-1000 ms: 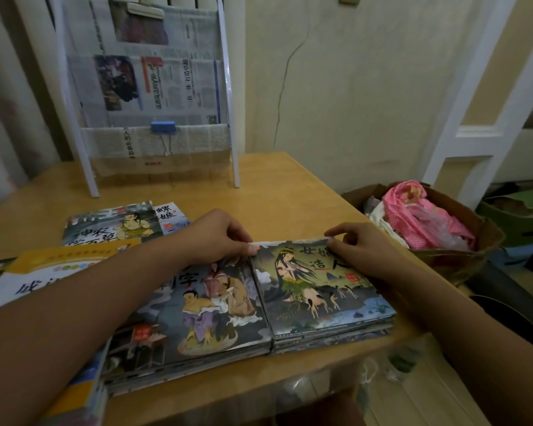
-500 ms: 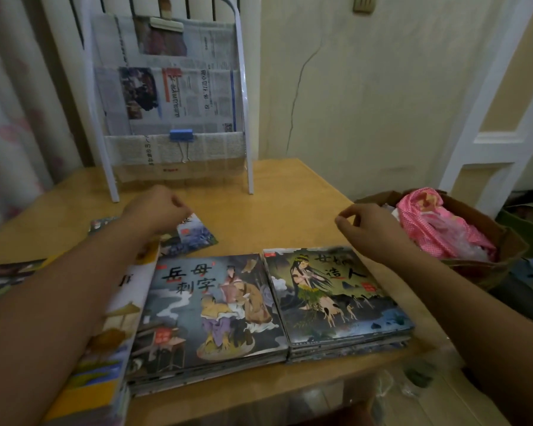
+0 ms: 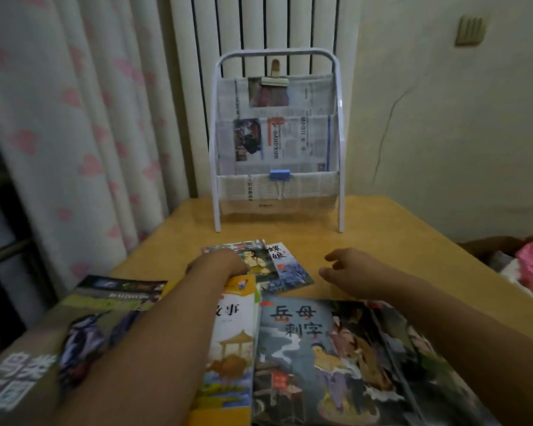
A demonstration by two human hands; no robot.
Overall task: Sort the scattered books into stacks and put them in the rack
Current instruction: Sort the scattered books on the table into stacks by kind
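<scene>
left grip: the left hand [image 3: 219,265] lies on the small loose books [image 3: 259,265] at 12 o'clock of the near stacks. its fingers are hidden behind the knuckles, so i cannot tell whether they pinch a cover or only rest on it.
right grip: the right hand [image 3: 348,273] hovers above the bare bench [image 3: 413,241] at 3 o'clock of those loose books, fingers loosely spread, holding nothing. judged ready to square or take the far edge.
loose books: two or three thin picture books, fanned and overlapping, not yet squared. they lie between the stacks and the rack, probably the last small ones to gather.
near stacks: a dark-cover stack [image 3: 336,358] sits at 6 o'clock, edges fairly even. a yellow-cover book [image 3: 231,342] touches it at 9 o'clock. a bird book [image 3: 83,327] lies further toward 9 o'clock, partly under the left forearm. grouping looks to be by size.
rack: the white wire rack [image 3: 277,133] stands upright at 12 o'clock on the far bench edge, lined with newspaper held by a blue binder clip [image 3: 280,176]. no book is in it.
progress: judged mid-sort; racking not yet begun.
risk: the glossy fanned covers may slide apart if lifted by one hand.
</scene>
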